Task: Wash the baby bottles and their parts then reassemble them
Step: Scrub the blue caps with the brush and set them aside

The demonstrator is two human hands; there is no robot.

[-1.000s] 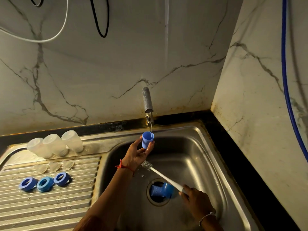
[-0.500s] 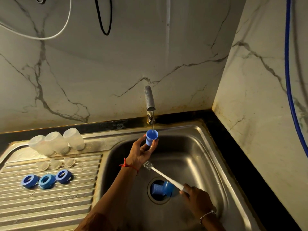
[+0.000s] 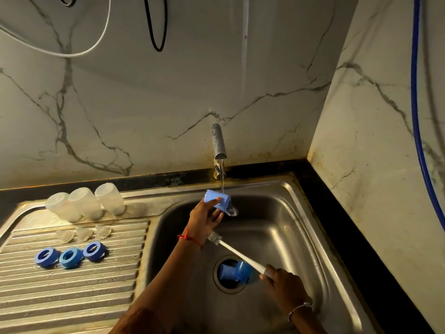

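Head camera looks down, close, over the sink (image 3: 301, 227).

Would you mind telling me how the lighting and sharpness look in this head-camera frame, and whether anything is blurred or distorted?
Head view: dim, warm light overall; bright glare on the sink's right wall and on the drainboard; the blue cap in the left hand is smeared by motion blur; the wide-angle lens bends the black counter edge.

You are working in dim, warm light: glare is streaking the stainless steel sink basin (image 3: 289, 225), the small blue plastic cap (image 3: 224, 200) is blurring, shadow is filling the lower corners, and the wide lens is bending the edges.
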